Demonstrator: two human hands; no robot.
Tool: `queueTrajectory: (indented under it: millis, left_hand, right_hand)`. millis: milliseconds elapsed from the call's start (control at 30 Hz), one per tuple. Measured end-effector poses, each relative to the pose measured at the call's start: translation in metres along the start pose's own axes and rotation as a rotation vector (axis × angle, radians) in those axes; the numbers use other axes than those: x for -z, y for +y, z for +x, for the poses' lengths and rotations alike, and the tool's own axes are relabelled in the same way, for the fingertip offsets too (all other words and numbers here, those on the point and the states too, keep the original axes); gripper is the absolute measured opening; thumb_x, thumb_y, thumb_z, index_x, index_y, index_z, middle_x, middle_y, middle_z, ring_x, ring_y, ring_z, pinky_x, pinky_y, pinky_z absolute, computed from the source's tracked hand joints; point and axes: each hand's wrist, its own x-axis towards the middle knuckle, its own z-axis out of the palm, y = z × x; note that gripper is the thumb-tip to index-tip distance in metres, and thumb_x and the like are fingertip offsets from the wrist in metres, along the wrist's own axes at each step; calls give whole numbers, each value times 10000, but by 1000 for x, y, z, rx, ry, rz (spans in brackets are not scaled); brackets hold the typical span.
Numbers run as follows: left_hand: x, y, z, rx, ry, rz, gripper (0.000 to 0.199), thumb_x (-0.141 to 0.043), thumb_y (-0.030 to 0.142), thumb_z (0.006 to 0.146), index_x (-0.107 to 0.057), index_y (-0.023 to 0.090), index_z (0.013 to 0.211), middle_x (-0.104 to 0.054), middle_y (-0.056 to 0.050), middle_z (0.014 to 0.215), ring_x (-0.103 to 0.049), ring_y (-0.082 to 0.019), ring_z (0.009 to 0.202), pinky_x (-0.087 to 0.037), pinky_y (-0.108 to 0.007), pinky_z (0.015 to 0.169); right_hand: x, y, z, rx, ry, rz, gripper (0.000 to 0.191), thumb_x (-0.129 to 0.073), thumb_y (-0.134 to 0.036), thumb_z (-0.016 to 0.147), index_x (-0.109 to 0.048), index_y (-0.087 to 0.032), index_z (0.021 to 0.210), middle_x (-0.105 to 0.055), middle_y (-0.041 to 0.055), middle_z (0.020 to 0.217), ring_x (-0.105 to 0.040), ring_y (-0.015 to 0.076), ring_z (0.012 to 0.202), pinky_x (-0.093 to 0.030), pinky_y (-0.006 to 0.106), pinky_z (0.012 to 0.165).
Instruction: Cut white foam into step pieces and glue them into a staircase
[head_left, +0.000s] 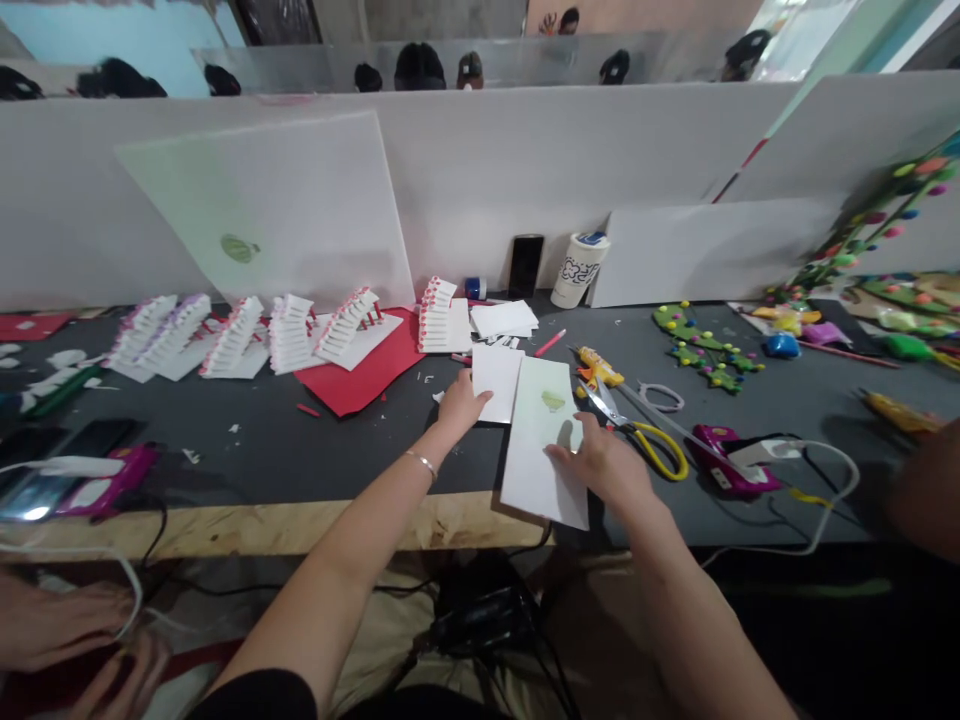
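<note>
My left hand (461, 403) grips the left edge of a small white card (496, 382), thumb on top. A longer white board (546, 465) with a green balloon-like print lies just right of the card and juts over the table's front edge. My right hand (600, 458) holds that board's right edge, thumb on its face and fingers along the side, partly hidden. Close to my right hand lie yellow-handled scissors (660, 450) and a yellow glue gun (598, 368). Behind the card sits a stack of white pieces (504, 318).
Several stepped white paper models (236, 338) stand at the left, some on red sheet (360, 385). A cup (581, 268) and a phone (526, 265) stand against the white partition (480, 150). Purple power strip (731, 462) and cables lie right. Another person's hands (67, 620) show lower left.
</note>
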Motion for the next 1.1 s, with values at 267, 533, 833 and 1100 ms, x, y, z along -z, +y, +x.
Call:
queueTrajectory:
  millis: [267, 533, 833, 1100]
  left_hand:
    - [12, -20, -12, 79, 4, -289, 168, -584, 270, 866, -615, 155, 984, -721, -115, 1029, -684, -232, 922, -516, -328, 796]
    - [95, -62, -51, 141, -170, -273, 407, -639, 482, 802, -610, 150, 1035, -634, 1, 653, -524, -130, 486, -377, -228, 460]
    - [115, -81, -49, -61, -146, 193, 410, -490, 524, 854, -698, 181, 940, -701, -43, 774, -608, -201, 685, -405, -272, 599]
    - [108, -84, -51, -11, -93, -64, 322, -540, 477, 807, -636, 171, 833, -632, -8, 712, -548, -167, 667, -388, -251, 597]
  right_hand:
    - [0, 24, 20, -83, 48, 786, 701, -678, -494, 713, -499, -160, 1304, -723, 68, 876, -677, 248, 726, -513, 345, 623]
    - [13, 33, 23, -201, 402, 1306, 483, -751, -521, 673, -672, -218, 1039, -735, 43, 1009, -667, 202, 790, -525, 299, 637]
    - [16, 24, 15, 196, 975, 701, 189, -634, -325, 880, -700, -199, 1004, -697, 58, 922, -652, 222, 870, -502, 384, 825]
    - [8, -2, 14, 634, 869, 141, 354, -576, -60, 871, -773, -325, 1000, -727, 27, 1028, -614, 227, 989, -432, 412, 908]
